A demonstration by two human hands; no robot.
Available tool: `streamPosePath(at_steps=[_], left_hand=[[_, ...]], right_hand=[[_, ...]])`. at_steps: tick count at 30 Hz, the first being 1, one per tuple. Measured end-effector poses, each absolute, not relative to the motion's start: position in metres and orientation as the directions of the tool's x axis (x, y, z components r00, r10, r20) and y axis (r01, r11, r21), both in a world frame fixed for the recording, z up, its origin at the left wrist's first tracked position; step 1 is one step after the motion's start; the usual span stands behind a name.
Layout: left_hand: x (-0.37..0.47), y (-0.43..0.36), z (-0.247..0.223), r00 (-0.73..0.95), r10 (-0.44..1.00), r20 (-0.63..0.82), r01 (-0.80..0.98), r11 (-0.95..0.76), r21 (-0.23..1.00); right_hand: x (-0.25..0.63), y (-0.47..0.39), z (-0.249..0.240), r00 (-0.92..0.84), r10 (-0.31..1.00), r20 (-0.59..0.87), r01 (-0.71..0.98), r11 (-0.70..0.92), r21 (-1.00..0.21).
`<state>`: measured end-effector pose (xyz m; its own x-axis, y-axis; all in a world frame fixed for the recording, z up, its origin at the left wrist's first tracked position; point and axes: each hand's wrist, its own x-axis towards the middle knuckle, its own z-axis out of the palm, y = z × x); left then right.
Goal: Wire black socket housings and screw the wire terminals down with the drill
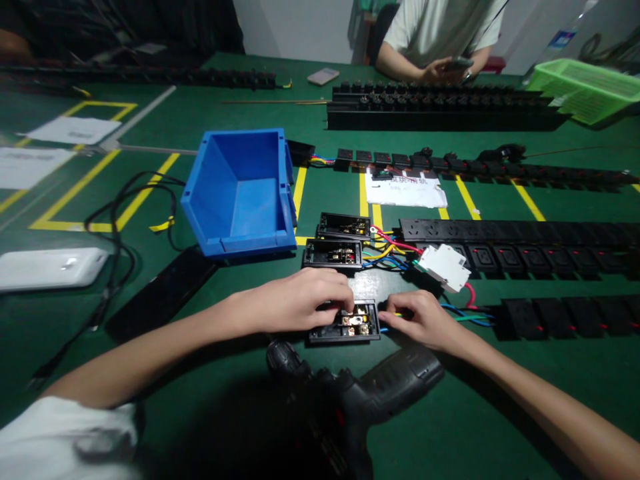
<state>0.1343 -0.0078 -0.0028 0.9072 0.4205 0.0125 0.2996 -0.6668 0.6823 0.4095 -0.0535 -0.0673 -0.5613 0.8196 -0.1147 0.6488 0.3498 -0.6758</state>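
Observation:
A small black terminal box (359,323) with brass screw terminals lies open-faced on the green table. My left hand (313,297) has its fingers curled over the box's left part, gripping it; the fingertips reach down inside. At the box's right end my right hand (420,317) pinches the insulated wires (399,315), which run on to a black socket strip (560,318). Just behind sit two similar boxes, one nearer (333,254) and one farther (344,225), with coloured wires attached. Close in front of me is a dark cordless drill (395,383).
A blue bin (240,247) stands behind my left forearm. A white circuit breaker (444,268) rests among the wires. Several more socket strips (450,230) cover the right side. Left are a black phone (159,293), a cable and a white device (53,269). A person (443,33) sits opposite.

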Motion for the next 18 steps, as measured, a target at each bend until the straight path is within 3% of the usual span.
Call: streamPosePath(at_steps=[18], left_hand=[[0.124, 0.001, 0.002, 0.913, 0.402, -0.064, 0.346, -0.682, 0.645]], right_hand=[[0.410, -0.053, -0.068, -0.566, 0.818, -0.107, 0.644, 0.357, -0.677]])
